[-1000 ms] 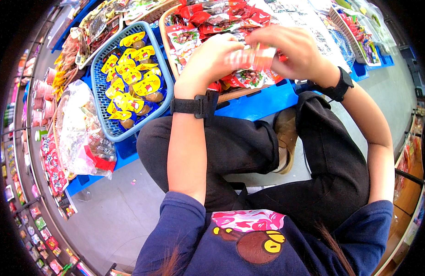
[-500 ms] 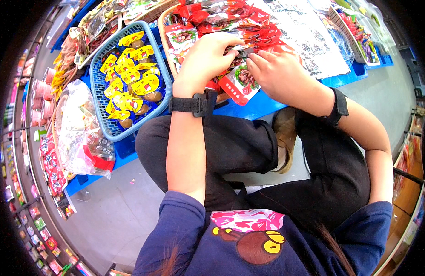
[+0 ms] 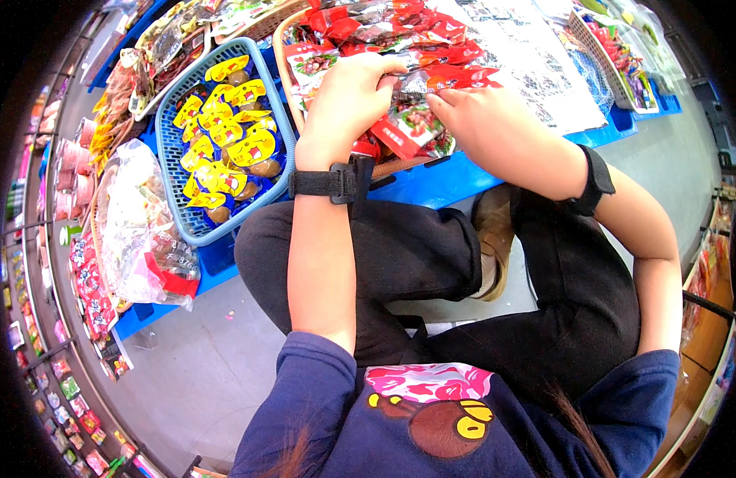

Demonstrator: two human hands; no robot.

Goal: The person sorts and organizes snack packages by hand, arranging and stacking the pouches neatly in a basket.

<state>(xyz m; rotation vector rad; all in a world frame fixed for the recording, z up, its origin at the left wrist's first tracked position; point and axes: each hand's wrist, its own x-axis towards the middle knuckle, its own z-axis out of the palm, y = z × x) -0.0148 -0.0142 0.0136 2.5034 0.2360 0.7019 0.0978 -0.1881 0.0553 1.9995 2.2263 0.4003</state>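
Several red snack packets [image 3: 400, 32] lie in overlapping rows in a tan basket [image 3: 279, 56] in front of me. My left hand [image 3: 348, 95] reaches over the basket's left part, its thumb and forefinger curled together at the packets; its other fingers are hidden. Just to the right, my right hand [image 3: 479, 119] is bent over the near rows, with its fingertips closed at a packet's edge. Between and below the two hands lies a red packet with a food picture [image 3: 416, 129], tilted at the near side of the basket.
A blue basket [image 3: 185, 227] of yellow-and-blue packets stands to the left, beside a clear plastic bag [image 3: 145, 239]. White printed sheets [image 3: 527, 72] lie right of the packets. A farther basket [image 3: 615, 72] stands at the back right. Everything rests on blue boards [image 3: 424, 187].
The red packet that stuck out toward me over the near edge has moved back into the basket. Both hands have shifted slightly, and the right fingers are more bunched.
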